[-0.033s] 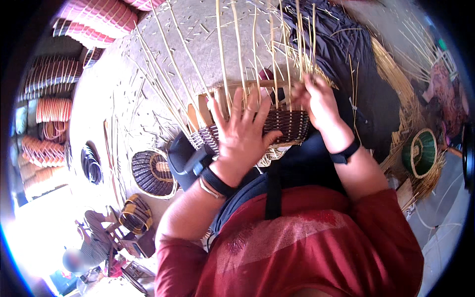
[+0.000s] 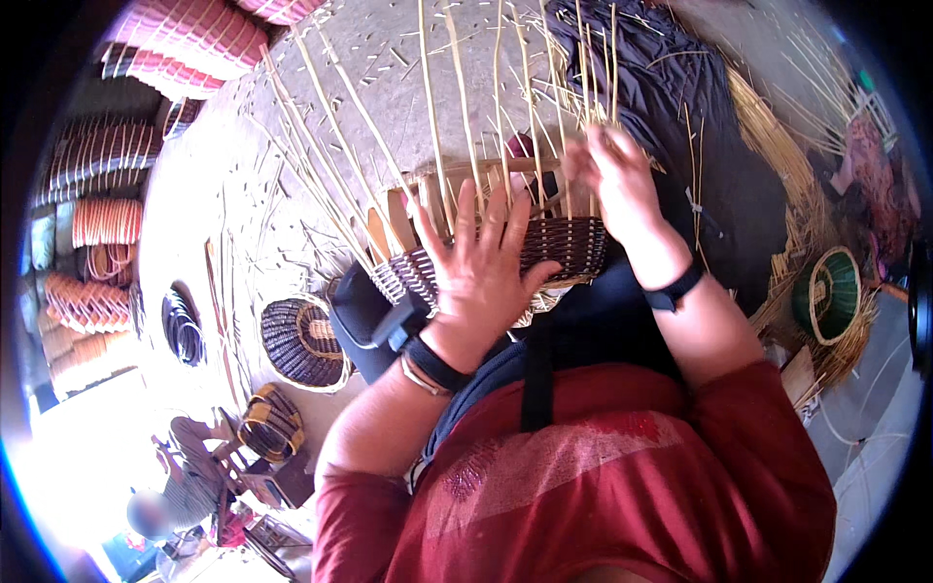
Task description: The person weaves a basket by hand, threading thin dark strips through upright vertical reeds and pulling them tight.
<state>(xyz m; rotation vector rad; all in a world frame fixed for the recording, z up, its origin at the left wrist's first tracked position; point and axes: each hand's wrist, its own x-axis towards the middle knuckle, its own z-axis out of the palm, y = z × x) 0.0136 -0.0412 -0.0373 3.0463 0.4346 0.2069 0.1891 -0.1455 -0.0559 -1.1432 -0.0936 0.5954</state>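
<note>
A half-woven wicker basket [image 2: 573, 243] with dark and pale bands rests on my lap. Long pale cane stakes [image 2: 437, 117] fan upward from its rim. My left hand [image 2: 476, 277] lies flat against the woven wall, fingers spread apart. At the rim on the right side is my right hand [image 2: 617, 180], its fingers pinched around thin cane strands. Both wrists carry dark bands.
On the floor to the left lie a dark round woven piece [image 2: 301, 340], a coil of dark hoops [image 2: 183, 325] and a small yellow-banded basket [image 2: 272, 418]. Stacks of pink baskets [image 2: 194, 39] line the left. A green basket [image 2: 826, 291] and cane bundles [image 2: 777, 155] sit right. A person [image 2: 151, 510] is at lower left.
</note>
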